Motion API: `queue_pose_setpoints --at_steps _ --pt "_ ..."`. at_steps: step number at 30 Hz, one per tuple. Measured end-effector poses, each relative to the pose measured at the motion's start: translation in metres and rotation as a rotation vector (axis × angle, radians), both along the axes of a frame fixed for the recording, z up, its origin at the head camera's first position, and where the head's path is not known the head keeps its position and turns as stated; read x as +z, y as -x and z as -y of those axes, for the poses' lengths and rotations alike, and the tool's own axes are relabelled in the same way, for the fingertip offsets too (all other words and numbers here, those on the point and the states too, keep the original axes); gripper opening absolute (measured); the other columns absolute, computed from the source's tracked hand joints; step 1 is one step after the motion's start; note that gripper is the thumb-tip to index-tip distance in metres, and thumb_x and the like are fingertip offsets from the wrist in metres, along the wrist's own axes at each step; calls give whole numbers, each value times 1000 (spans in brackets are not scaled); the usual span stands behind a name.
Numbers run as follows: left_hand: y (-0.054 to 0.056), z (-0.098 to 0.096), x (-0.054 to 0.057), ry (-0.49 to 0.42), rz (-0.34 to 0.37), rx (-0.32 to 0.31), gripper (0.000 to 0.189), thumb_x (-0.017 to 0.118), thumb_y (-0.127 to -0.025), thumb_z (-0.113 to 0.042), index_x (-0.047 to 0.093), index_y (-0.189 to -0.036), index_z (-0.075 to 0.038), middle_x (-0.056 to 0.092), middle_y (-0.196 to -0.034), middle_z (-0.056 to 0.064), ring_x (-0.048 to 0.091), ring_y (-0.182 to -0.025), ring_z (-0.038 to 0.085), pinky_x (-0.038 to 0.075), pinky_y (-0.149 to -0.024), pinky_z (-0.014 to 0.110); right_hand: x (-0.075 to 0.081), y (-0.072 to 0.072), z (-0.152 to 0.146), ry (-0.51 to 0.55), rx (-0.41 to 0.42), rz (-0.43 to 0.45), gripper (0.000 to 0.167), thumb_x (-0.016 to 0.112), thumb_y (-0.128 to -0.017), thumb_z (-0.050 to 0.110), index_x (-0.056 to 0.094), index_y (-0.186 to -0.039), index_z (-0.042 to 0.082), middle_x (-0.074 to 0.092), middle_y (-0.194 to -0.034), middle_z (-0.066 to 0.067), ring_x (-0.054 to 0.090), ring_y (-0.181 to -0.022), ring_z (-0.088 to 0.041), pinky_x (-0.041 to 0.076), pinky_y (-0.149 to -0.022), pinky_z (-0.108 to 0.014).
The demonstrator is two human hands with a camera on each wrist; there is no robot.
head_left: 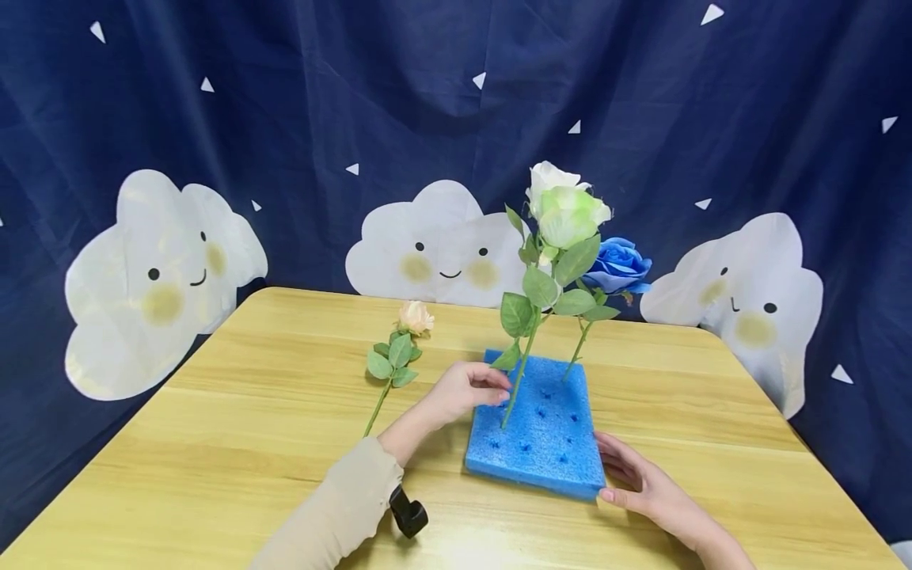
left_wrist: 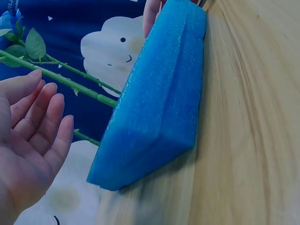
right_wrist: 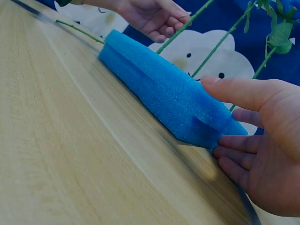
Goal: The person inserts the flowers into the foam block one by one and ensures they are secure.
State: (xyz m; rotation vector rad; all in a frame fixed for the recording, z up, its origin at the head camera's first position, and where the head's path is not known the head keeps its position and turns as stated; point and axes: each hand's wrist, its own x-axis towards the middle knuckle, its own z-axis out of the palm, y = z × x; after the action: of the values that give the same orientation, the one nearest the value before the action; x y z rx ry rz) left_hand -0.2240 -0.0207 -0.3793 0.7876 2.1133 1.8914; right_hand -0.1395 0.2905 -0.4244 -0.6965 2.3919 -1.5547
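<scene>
A blue foam block [head_left: 530, 443] with several holes lies flat on the table. A white-green rose [head_left: 570, 218] stands in it, its stem [head_left: 522, 372] rising from the left part; a second white bloom [head_left: 549, 178] overlaps it behind. Towards the back right corner a blue rose [head_left: 618, 267] is planted. My left hand [head_left: 463, 392] hovers beside the white-green rose's stem, over the block's left side, fingers loosely bent and holding nothing. With thumb and fingers, my right hand [right_wrist: 272, 136] holds the block's near right corner.
A pale peach rose [head_left: 416, 318] with green leaves lies on the wooden table [head_left: 249, 412] left of my left hand. Behind the table hangs a dark blue curtain [head_left: 413, 95] with smiling clouds. A black clip-like piece [head_left: 408, 513] sits at the left sleeve.
</scene>
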Motion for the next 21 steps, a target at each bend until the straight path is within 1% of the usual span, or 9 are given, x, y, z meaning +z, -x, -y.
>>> queue_pose_setpoints --at_steps 2,5,7,9,12,14,17,19,21 --pt "0 6 -2 2 -1 8 24 66 -83 -2 61 -102 12 65 -96 18 63 -88 34 53 -77 30 0 0 0 2 -2 5 66 60 -89 4 22 -142 -7 32 -138 -32 41 -116 7 34 -94 -12" --pt "0 18 -4 -10 12 31 26 64 -85 -4 60 -104 13 64 -98 22 61 -91 40 52 -81 39 -1 0 -1 3 0 5 66 60 -89 3 22 -142 -8 32 -139 -32 41 -116 7 34 -94 -12" --pt "0 28 -7 -11 1 67 26 64 -86 -6 60 -103 14 65 -95 22 61 -89 41 52 -80 41 -1 0 -1 5 1 9 66 59 -89 4 22 -142 -8 31 -139 -33 41 -116 7 34 -94 -12" --pt "0 39 -8 -14 -13 119 27 64 -86 -7 60 -102 14 66 -93 22 62 -87 40 53 -79 41 0 -1 -1 6 3 13 66 59 -89 4 21 -142 -8 31 -139 -33 41 -116 7 34 -94 -11" --pt "1 57 -8 -5 -17 225 27 64 -86 -9 61 -101 14 68 -86 16 64 -80 31 54 -74 35 0 0 -1 5 2 16 66 59 -90 4 21 -142 -9 30 -139 -34 41 -116 8 34 -94 -11" --pt "1 70 -7 -4 7 297 28 64 -86 -9 60 -102 14 68 -86 16 65 -78 27 54 -72 35 1 0 -1 2 2 20 66 58 -90 4 20 -142 -9 30 -139 -34 40 -116 8 33 -94 -11" --pt "0 90 -5 10 62 386 28 63 -87 -8 59 -105 14 68 -89 17 65 -79 27 54 -74 38 1 0 -1 -2 1 28 66 58 -90 5 20 -142 -9 29 -139 -34 40 -116 9 33 -94 -10" --pt "-1 103 -5 26 98 427 30 63 -87 -9 58 -107 13 67 -91 19 64 -81 28 53 -75 40 1 0 -1 -2 3 34 67 58 -90 5 19 -142 -9 28 -140 -34 40 -116 10 32 -94 -10" --pt "-3 116 -6 42 123 453 30 62 -88 -9 57 -107 13 66 -93 20 64 -83 29 53 -76 41 1 0 -1 0 6 38 67 58 -90 5 18 -142 -9 28 -140 -34 39 -116 10 32 -94 -10"
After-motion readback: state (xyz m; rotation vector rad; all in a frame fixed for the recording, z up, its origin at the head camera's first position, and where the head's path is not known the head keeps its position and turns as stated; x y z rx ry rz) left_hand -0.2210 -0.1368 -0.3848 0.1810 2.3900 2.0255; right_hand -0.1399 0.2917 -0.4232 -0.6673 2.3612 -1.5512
